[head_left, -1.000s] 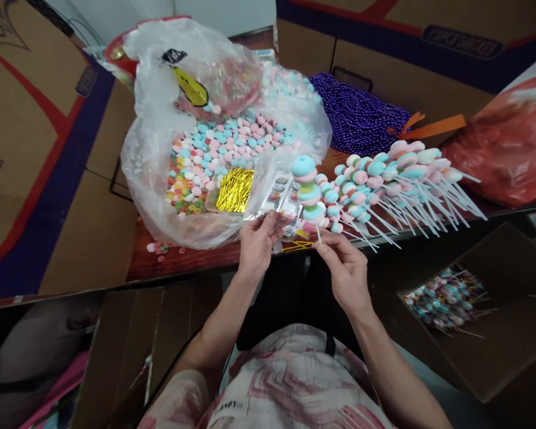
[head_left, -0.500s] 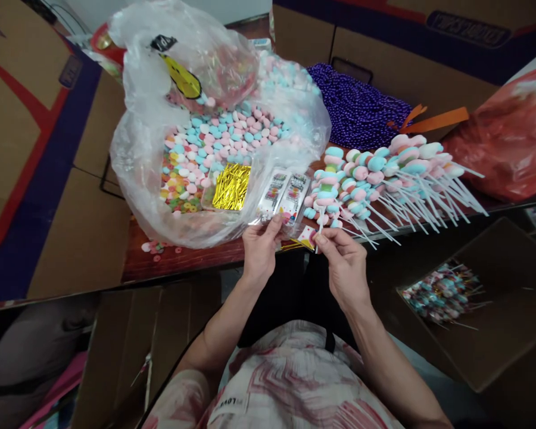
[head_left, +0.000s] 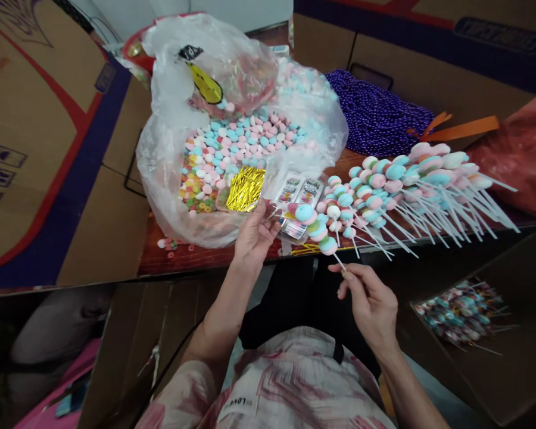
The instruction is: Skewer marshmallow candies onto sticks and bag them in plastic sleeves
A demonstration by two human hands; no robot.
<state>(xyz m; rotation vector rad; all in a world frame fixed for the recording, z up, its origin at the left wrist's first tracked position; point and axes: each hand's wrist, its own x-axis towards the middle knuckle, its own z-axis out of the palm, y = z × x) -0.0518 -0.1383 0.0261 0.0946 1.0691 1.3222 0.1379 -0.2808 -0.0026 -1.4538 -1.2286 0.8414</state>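
My right hand [head_left: 370, 301] pinches the white stick of a candy skewer [head_left: 315, 228], a slanting row of pink, blue and white soft candies. The skewer's top end points toward my left hand [head_left: 254, 233]. Between the left fingers and thumb is the edge of what looks like a thin clear plastic bag [head_left: 277, 210]. Whether the top candies are inside that bag or behind it I cannot tell. Just beyond the skewer lie printed packets [head_left: 310, 193] in a clear tray. More candy skewers [head_left: 388, 179] are piled to the right, their white sticks toward me.
A large clear bag [head_left: 154, 161] of loose candies spreads over the table, with gold twist ties [head_left: 246, 188] in a small box on it. Purple cord [head_left: 375, 113] lies behind. Cardboard boxes [head_left: 116, 232] flank the table; a lower carton [head_left: 509, 333] at right holds wrapped skewers.
My right hand has moved down and right, and the candy skewer now shows between both hands. My left hand has shifted slightly, and the view has turned a little left.
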